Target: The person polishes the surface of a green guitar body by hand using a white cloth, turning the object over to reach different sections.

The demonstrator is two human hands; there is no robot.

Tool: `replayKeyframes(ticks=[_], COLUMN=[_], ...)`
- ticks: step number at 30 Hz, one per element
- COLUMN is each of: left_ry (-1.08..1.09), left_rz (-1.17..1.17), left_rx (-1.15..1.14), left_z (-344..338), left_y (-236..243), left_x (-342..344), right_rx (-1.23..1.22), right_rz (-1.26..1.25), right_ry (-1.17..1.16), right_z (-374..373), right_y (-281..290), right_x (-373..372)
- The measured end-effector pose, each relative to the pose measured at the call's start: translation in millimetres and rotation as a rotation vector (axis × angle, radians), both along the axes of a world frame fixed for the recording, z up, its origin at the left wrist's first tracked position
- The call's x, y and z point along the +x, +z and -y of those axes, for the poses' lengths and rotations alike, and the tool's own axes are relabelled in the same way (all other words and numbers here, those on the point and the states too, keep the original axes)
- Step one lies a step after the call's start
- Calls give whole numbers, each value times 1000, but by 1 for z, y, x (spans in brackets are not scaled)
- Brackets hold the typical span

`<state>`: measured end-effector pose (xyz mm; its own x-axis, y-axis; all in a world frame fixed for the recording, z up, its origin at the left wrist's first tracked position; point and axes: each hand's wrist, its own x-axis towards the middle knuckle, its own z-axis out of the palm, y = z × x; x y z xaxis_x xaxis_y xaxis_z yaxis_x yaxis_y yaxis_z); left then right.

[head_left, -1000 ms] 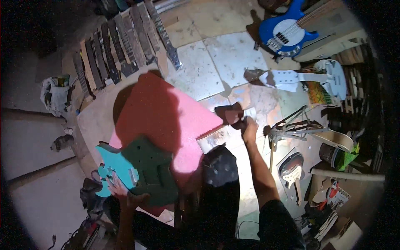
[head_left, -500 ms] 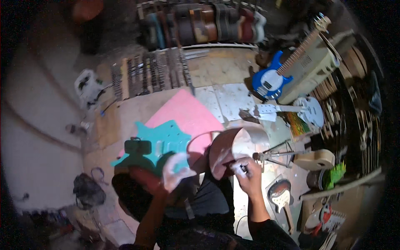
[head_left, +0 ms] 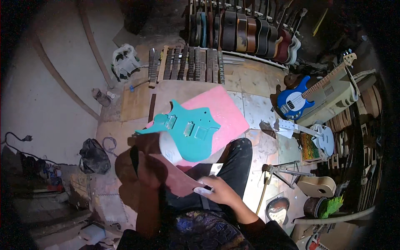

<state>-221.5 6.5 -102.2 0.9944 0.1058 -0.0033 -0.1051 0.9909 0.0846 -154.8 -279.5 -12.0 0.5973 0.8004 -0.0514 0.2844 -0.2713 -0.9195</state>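
A curled sheet of sandpaper [head_left: 180,183], reddish-brown on one face and whitish on the other, hangs over my lap. My right hand [head_left: 217,191] pinches its lower right corner between thumb and fingers. At the sheet's left end, in deep shadow, my left hand [head_left: 150,168] is closed on its edge; the fingers show only faintly. Just beyond the sheet lies a teal electric guitar body [head_left: 196,143] with routed cavities, and the sheet's white side covers part of its near left edge. Under the body is a flat pink pad [head_left: 229,112].
Several fretted necks [head_left: 187,62] lie in a row ahead, before a rack of guitars [head_left: 252,33]. To the right are a blue bass [head_left: 295,99], a pale blue guitar [head_left: 323,139], a folded stand [head_left: 285,174] and an unfinished acoustic body [head_left: 316,186]. A black bag [head_left: 95,156] sits left.
The sandpaper has come from my right side to in front of me and unrolled partly. My left hand, apart from it before, now grips its left end. The view has shifted.
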Motion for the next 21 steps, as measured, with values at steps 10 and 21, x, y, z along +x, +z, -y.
replayKeyframes(ticks=[10,21], left_ry=[324,-535], left_rz=[-664,-392], left_rx=[1437,676], left_z=[-3,44], left_y=[39,35], left_x=[7,13], right_rx=[191,408], right_rz=[-372,-674], right_ry=[-197,-619], right_z=[-2,-5], right_y=[-7,-22], right_x=[17,44])
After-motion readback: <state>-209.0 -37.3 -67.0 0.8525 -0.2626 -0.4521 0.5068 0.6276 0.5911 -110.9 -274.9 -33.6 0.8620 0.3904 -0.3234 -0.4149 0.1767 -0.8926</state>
